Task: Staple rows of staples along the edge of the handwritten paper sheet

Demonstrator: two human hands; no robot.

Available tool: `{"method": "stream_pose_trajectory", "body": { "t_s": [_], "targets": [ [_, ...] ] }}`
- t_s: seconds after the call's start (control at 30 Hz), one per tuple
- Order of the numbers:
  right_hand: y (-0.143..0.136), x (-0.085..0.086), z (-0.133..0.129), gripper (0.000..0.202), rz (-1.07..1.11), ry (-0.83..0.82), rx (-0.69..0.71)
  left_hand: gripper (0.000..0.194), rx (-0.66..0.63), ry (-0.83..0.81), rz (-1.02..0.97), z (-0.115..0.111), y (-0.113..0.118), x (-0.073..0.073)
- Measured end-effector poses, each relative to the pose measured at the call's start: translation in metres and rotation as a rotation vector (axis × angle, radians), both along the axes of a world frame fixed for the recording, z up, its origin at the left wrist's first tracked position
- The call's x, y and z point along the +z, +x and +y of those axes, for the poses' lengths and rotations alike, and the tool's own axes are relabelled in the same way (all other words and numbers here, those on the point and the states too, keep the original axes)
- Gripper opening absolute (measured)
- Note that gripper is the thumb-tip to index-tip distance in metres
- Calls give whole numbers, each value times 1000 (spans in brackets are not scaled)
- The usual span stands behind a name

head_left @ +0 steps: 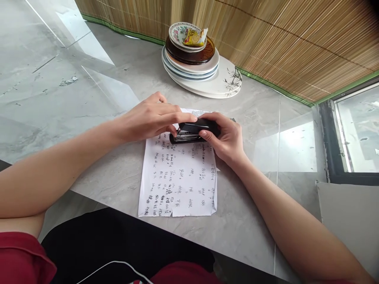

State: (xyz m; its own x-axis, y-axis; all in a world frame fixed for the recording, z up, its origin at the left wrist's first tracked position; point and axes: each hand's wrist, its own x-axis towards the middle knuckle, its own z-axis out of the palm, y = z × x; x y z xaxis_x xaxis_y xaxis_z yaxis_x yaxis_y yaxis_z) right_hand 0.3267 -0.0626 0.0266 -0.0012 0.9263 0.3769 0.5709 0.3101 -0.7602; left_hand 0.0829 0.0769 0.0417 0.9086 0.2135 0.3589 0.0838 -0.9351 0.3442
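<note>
A black stapler point(197, 129) lies crosswise over a white sheet of paper point(186, 177) covered in rows of handwriting. Its top part is raised at the left end, where the metal inside shows. My right hand point(226, 136) is closed round the stapler's right end, thumb on the near side. My left hand point(155, 118) is at the other end, index finger laid along the top and thumb at the front tip; its other fingers are partly hidden. The paper's far part is covered by the hands and stapler.
Beyond the paper stands a stack of plates point(192, 75), with a small yellow wrapper point(194, 37) on the top one. A bamboo blind point(266, 35) with a green border closes the far side. A dark-framed glass pane point(358, 130) is at right. The grey marble-patterned table point(245, 221) ends near my lap.
</note>
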Motion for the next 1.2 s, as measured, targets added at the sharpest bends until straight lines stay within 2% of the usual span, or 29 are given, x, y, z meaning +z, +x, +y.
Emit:
{"method": "stream_pose_trajectory", "body": {
  "t_s": [0.23,0.43,0.57,0.73,0.83,0.97,1.07,1.2],
  "targets": [
    [0,-1,2,40,12,27,3,40,31,27,-67,1,0,-11],
    [1,-1,2,38,34,27,-25,53,16,99,-95,-7,-2,-6],
    [1,-2,3,35,43,48,-20,49,67,98,-90,-12,0,-4],
    [2,-2,1,33,21,59,-23,46,41,130,-122,-13,0,-4],
    [2,-3,-2,29,16,135,-115,48,96,88,-139,-10,-1,-2],
    [3,-7,-3,30,-38,264,-348,48,147,-3,-126,-4,3,-1],
    [4,-11,-1,32,-41,324,-451,50,138,-12,15,-3,7,-7],
    [7,-14,2,32,-12,308,-473,56,147,-21,218,-5,5,-19]
  ]
}}
